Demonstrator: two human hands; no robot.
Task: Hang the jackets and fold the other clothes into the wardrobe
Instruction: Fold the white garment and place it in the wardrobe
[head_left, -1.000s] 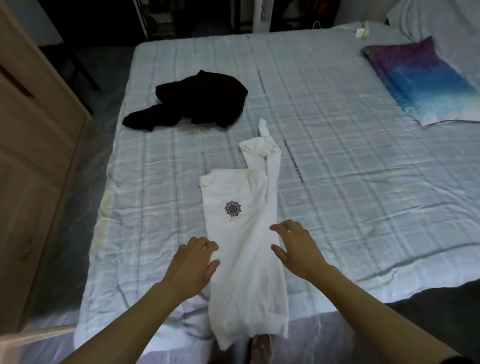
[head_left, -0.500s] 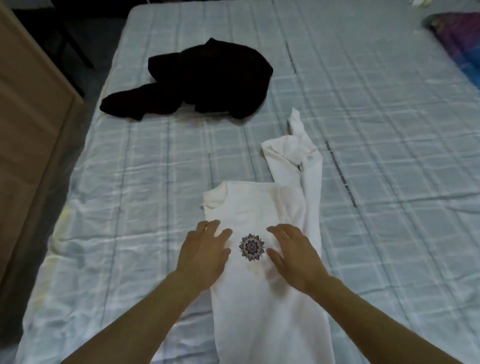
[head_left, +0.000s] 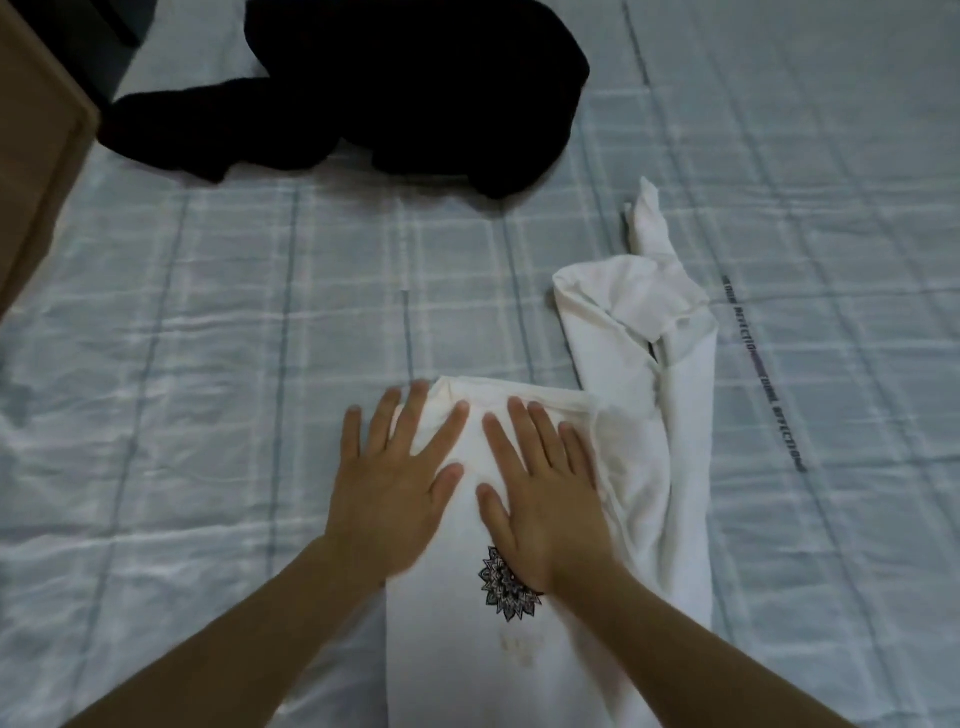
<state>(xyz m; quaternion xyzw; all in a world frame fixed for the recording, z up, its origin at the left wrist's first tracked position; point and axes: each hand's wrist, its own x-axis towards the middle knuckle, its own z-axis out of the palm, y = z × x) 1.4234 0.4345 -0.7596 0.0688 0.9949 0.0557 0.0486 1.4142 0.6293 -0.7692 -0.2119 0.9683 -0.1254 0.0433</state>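
Note:
A white shirt (head_left: 644, 467) with a small dark mandala print lies folded lengthwise on the bed, its sleeve bunched at the upper right. My left hand (head_left: 395, 483) lies flat with spread fingers on the shirt's top left corner. Beside it, my right hand (head_left: 545, 488) presses flat on the shirt just above the print. A crumpled black garment (head_left: 395, 88) lies farther up the bed, apart from the shirt.
The bed is covered by a pale blue checked sheet (head_left: 208, 364). A light wooden wardrobe side (head_left: 31, 150) stands at the left edge.
Both hands have slid up the shirt from near its hem to its top edge, fingers now spread flat. The view has moved closer to the bed.

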